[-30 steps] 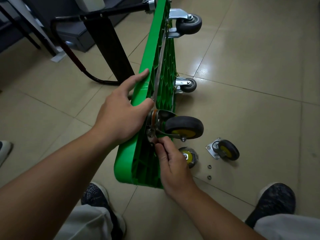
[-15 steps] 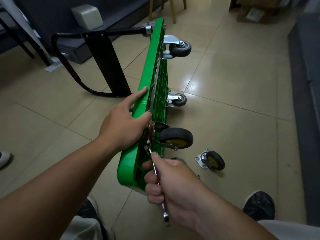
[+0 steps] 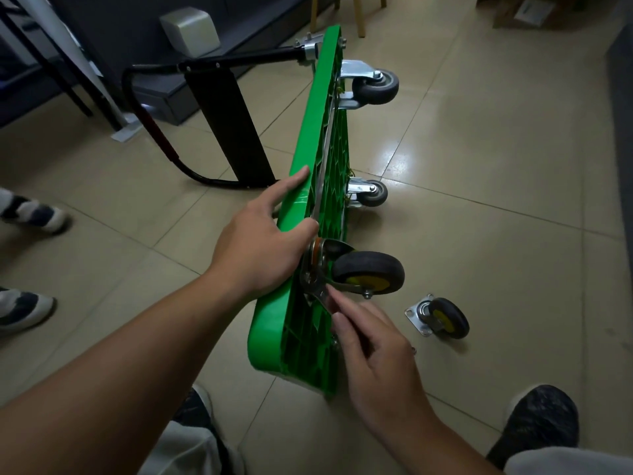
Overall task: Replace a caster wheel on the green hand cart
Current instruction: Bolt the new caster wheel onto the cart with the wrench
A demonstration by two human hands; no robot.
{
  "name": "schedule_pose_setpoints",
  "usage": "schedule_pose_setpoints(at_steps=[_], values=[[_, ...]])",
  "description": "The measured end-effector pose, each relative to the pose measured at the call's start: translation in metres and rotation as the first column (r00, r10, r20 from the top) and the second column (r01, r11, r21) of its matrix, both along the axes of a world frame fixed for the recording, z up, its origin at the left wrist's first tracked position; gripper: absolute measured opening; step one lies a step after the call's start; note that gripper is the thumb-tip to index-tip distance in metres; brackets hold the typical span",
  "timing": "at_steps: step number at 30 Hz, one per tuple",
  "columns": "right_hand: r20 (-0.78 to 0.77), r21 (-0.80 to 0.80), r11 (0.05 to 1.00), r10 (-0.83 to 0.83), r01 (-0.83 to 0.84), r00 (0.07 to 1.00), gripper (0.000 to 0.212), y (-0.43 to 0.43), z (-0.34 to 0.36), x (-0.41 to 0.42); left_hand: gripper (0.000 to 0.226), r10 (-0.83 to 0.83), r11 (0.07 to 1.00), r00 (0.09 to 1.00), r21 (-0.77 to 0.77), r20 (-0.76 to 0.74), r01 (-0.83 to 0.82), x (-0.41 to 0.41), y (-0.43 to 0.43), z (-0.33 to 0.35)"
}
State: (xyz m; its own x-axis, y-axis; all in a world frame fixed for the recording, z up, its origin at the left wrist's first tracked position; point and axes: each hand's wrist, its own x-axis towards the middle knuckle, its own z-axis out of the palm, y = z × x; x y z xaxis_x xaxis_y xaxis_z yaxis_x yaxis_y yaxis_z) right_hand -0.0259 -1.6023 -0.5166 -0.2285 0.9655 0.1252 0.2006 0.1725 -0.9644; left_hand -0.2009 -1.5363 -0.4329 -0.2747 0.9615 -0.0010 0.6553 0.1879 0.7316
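Green hand cart (image 3: 323, 97) tipped, left hand (image 3: 260, 248) gripping it, right hand (image 3: 376, 358) pinching wrench (image 3: 317, 293)

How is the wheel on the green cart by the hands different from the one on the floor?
The near caster is on the green cart, up in the air; the loose caster lies on the floor. A wrench, held by the right hand, sits at the near caster's mount; nothing touches the loose caster. Both have a dark tyre, a yellow hub and a metal mount.
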Motion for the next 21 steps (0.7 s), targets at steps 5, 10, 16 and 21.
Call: schedule_pose_setpoints(at_steps=[5,10,16,21], values=[[-0.045,-0.037,0.999,-0.018,0.017,0.999,0.027,-0.002,-0.015,-0.008,0.065,-0.002,1.0,1.0,-0.001,0.005,0.002,0.0,0.001,-0.001],[0.019,-0.104,0.986,0.134,-0.132,0.991,0.023,0.006,-0.02,-0.012,0.065,-0.004,1.0,1.0,0.012,-0.011,0.004,0.0,0.001,-0.002],[0.052,-0.138,0.963,0.242,-0.233,0.969,0.022,0.011,-0.022,-0.015,0.067,0.005,1.0,1.0,-0.001,0.006,-0.005,-0.001,0.0,0.0],[0.034,-0.188,0.959,0.22,-0.21,0.975,0.02,0.004,-0.02,-0.028,0.068,-0.005,1.0,1.0,0.003,-0.011,0.005,-0.002,-0.001,0.0]])
